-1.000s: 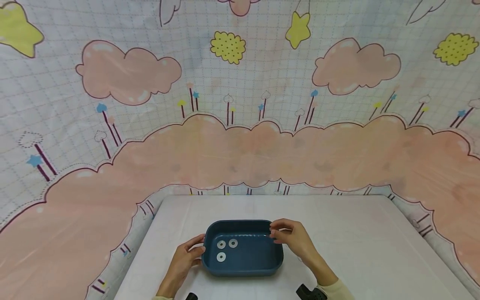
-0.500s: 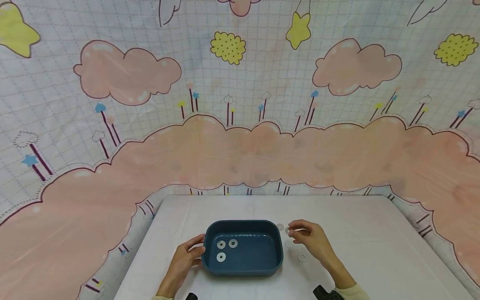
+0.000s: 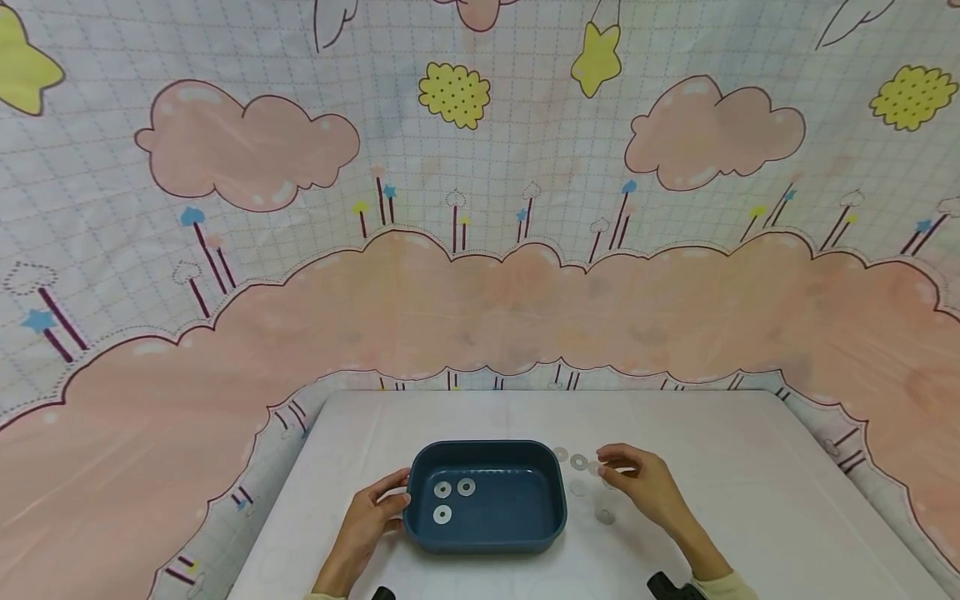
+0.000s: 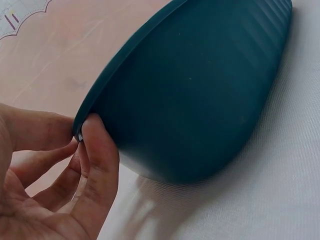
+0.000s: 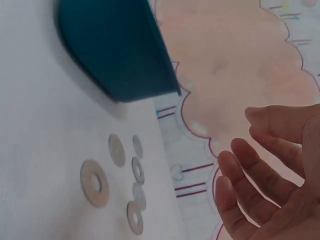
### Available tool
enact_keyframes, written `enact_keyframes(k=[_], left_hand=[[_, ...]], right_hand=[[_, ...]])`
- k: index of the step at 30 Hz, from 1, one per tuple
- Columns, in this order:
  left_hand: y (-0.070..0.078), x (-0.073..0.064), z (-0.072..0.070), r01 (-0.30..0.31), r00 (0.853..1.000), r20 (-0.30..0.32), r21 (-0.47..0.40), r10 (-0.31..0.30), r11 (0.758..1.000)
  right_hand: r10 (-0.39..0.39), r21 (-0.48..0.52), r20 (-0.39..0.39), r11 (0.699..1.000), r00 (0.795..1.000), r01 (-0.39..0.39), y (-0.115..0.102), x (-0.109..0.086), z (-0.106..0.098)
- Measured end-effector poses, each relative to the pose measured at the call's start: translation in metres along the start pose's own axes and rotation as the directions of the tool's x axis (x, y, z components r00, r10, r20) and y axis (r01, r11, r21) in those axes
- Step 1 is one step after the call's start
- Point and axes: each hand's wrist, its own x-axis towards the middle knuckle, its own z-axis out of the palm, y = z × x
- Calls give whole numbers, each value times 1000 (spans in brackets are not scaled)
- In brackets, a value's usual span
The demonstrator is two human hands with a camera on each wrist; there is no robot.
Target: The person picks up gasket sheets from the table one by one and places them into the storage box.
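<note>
A dark blue rectangular bin stands on the white table, with three flat metal washers lying on its floor at the left. My left hand pinches the bin's left rim; up close in the left wrist view, thumb and finger of that hand clasp the edge of the bin. Right of the bin, my right hand hovers over several loose washers. The right wrist view shows this hand with loosely bent fingers and nothing visible between them, apart from the washers.
The white-covered table extends to both sides of the bin and behind it. A printed cloth with clouds and stars hangs beyond the table's back edge. Black wrist camera parts show at the bottom.
My right hand has moved right, from above the bin's right rim to over the loose washers, which have come into view. The left hand, the bin and the three washers inside stay put.
</note>
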Motion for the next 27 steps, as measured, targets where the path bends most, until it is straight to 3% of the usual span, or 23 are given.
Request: enact_keyframes(k=[16,27], left_hand=[[0,-2,0,-4,1000,-9,6,4,1000],[1,-3,1,-5,1000,-17,-2,5,1000]], right_hand=[[-45,-109,-74,993,996,37,36,3,-3],[12,-143,-68,990,998,-22,54,8,0]])
